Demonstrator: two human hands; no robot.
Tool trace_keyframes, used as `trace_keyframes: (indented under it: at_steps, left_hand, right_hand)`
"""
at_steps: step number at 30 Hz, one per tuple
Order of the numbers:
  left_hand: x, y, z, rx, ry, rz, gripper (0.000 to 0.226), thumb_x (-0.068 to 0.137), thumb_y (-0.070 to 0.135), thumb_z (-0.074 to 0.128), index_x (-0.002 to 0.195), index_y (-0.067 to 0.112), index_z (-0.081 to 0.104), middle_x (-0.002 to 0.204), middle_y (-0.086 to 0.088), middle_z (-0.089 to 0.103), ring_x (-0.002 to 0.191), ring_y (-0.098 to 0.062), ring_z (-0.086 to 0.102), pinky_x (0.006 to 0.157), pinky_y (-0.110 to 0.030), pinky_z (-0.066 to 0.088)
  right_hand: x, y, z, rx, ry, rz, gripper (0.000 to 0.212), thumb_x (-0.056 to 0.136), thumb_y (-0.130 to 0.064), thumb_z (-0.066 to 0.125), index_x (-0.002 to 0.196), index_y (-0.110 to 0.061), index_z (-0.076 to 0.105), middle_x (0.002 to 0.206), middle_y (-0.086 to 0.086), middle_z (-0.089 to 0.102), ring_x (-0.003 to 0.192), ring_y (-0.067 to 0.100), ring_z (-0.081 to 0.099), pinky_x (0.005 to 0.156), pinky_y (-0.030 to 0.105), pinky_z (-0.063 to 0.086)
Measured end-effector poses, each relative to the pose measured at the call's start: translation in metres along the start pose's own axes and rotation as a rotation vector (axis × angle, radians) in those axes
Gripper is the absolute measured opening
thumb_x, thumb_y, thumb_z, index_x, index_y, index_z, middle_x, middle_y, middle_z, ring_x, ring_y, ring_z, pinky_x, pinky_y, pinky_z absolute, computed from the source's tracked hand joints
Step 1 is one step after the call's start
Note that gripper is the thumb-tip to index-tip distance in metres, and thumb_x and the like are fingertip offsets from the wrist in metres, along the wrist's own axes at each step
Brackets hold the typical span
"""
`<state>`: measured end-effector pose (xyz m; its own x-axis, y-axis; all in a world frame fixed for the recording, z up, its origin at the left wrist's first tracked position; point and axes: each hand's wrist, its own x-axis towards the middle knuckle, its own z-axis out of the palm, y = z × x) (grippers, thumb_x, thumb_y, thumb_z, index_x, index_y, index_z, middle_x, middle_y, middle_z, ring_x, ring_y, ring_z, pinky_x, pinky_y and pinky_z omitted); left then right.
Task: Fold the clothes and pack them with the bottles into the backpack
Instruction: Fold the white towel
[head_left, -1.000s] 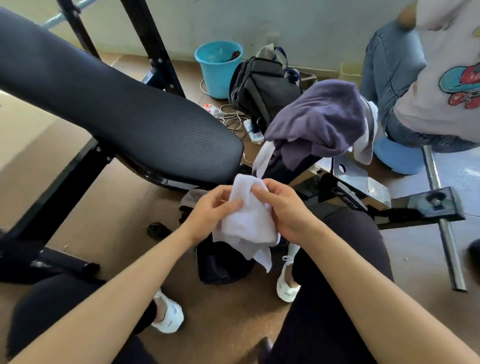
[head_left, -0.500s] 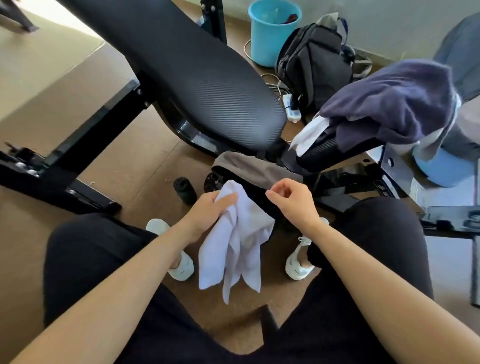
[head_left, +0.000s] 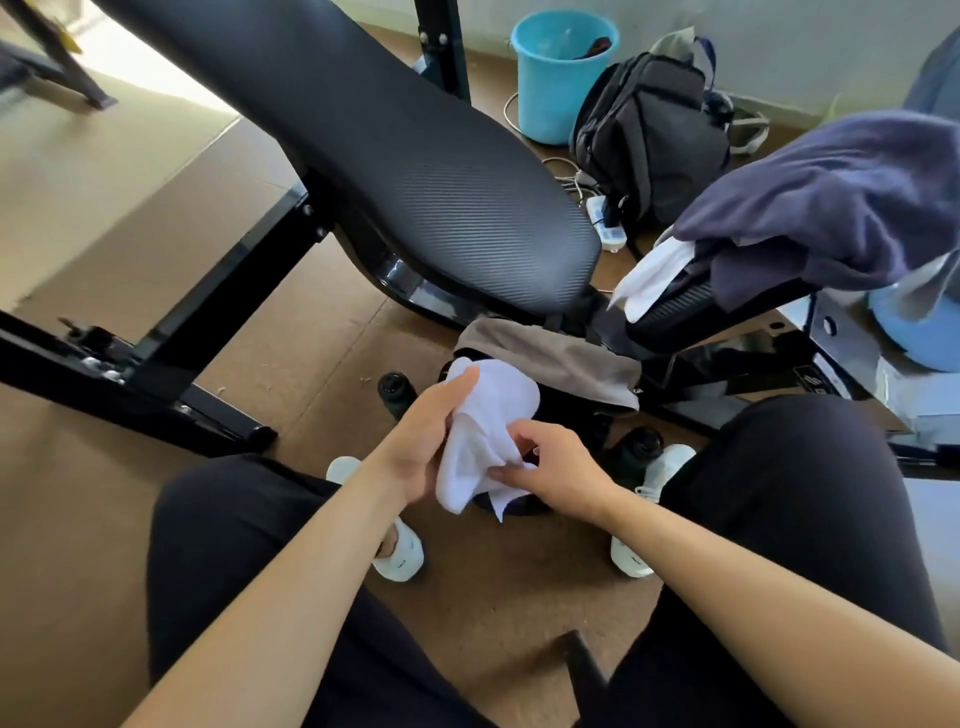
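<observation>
Both hands hold a small white cloth (head_left: 491, 431) low between my knees. My left hand (head_left: 421, 447) grips its upper left side, fingers reaching over the top. My right hand (head_left: 558, 467) pinches its lower edge. Right behind the cloth, an open dark backpack (head_left: 569, 410) stands on the floor with a grey garment (head_left: 550, 356) draped over its mouth. One dark bottle (head_left: 395, 392) stands left of the backpack and another (head_left: 641, 447) stands to its right by my shoe. A navy garment (head_left: 831, 208) and a white one (head_left: 652, 275) lie on the bench seat at right.
The padded black bench back (head_left: 415, 156) slopes over the floor ahead, its steel frame (head_left: 156, 374) to the left. A second black backpack (head_left: 649, 135), a blue bucket (head_left: 561, 78) and a power strip (head_left: 605, 221) sit by the far wall. My white shoes (head_left: 400, 556) flank the backpack.
The cloth came down from chest height toward the backpack. My right hand let go of it half a second ago and now pinches its lower edge again. The view tilted downward.
</observation>
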<state>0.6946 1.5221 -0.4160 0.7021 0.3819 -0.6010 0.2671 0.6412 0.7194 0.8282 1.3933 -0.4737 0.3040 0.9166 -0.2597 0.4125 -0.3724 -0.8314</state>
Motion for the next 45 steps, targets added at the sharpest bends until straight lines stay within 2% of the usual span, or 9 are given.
trace_keyframes:
  at_steps: [7,13,15,19,24,30,39,41,45]
  left_hand:
    - [-0.003,0.007,-0.018,-0.128,0.202,0.064,0.073,0.081,0.06,0.065,0.137,0.012,0.06,0.123,-0.015,0.073,0.114,-0.03,0.07,0.092,-0.043,0.057]
    - [0.0,0.009,-0.035,-0.114,0.308,0.019,0.046,0.081,0.039,0.08,0.111,0.006,0.068,0.109,-0.019,0.074,0.098,-0.033,0.073,0.094,-0.046,0.056]
    - [0.001,0.008,-0.041,-0.026,0.242,0.054,0.044,0.075,0.03,0.086,0.108,0.011,0.065,0.109,-0.023,0.069,0.092,-0.034,0.071,0.085,-0.045,0.058]
    - [-0.002,0.006,-0.054,0.372,0.176,0.086,0.046,0.061,0.017,0.089,0.099,0.012,0.064,0.093,-0.013,0.07,0.079,-0.026,0.068,0.066,-0.037,0.057]
    - [0.005,0.002,-0.064,0.641,0.426,0.227,0.012,0.084,0.007,0.077,0.091,0.01,0.067,0.085,-0.005,0.066,0.077,-0.019,0.057,0.068,-0.032,0.043]
    - [0.014,-0.003,-0.081,0.679,0.694,0.285,0.007,0.086,0.02,0.078,0.086,0.02,0.072,0.086,0.003,0.07,0.082,-0.014,0.061,0.066,-0.03,0.045]
    - [0.019,-0.006,-0.091,0.652,0.849,0.236,0.017,0.08,0.024,0.086,0.083,0.015,0.072,0.08,0.0,0.066,0.08,-0.019,0.059,0.071,-0.035,0.046]
    - [0.021,-0.01,-0.095,0.678,0.837,0.202,0.021,0.076,0.03,0.09,0.077,0.018,0.072,0.073,0.001,0.065,0.073,-0.018,0.056,0.069,-0.035,0.045]
    - [0.02,-0.014,-0.1,0.777,0.903,0.109,0.034,0.075,0.05,0.086,0.068,0.021,0.068,0.072,0.001,0.066,0.074,-0.022,0.058,0.066,-0.034,0.047]
  right_hand:
    - [0.007,0.004,-0.028,0.252,-0.042,0.093,0.026,0.09,-0.031,0.078,0.076,-0.011,0.074,0.075,0.009,0.07,0.068,0.011,0.06,0.069,0.03,0.05]
    - [0.011,0.025,-0.047,0.474,-0.06,0.2,0.102,0.074,-0.077,0.07,0.103,0.02,0.053,0.094,0.04,0.058,0.086,0.026,0.05,0.076,0.052,0.045]
    - [0.012,0.027,-0.048,0.51,-0.051,0.259,0.095,0.08,-0.073,0.067,0.109,0.017,0.055,0.107,0.043,0.059,0.089,0.029,0.055,0.081,0.054,0.047]
    - [0.006,0.014,-0.056,0.176,-0.028,0.186,0.048,0.089,-0.05,0.071,0.089,-0.005,0.058,0.083,0.006,0.062,0.071,0.019,0.055,0.066,0.036,0.045]
    - [0.008,0.026,-0.062,-0.171,0.174,0.085,0.009,0.087,-0.009,0.065,0.09,-0.011,0.056,0.083,0.003,0.06,0.081,0.025,0.058,0.064,0.036,0.044]
    - [0.011,0.045,-0.083,-0.345,0.195,0.14,0.018,0.09,-0.001,0.061,0.099,-0.014,0.07,0.095,0.006,0.059,0.088,0.028,0.058,0.073,0.032,0.039]
    - [0.007,0.041,-0.123,-0.047,0.434,0.211,0.023,0.1,-0.02,0.06,0.101,-0.01,0.081,0.084,0.007,0.074,0.082,0.014,0.06,0.072,0.03,0.044]
    - [0.005,0.042,-0.132,-0.005,0.565,0.26,0.034,0.1,-0.021,0.055,0.079,0.002,0.068,0.07,0.021,0.056,0.069,0.016,0.045,0.066,0.034,0.035]
    - [0.002,0.038,-0.143,0.137,0.773,0.411,0.046,0.101,-0.021,0.052,0.059,-0.016,0.032,0.063,0.003,0.03,0.061,0.017,0.026,0.059,0.035,0.023]
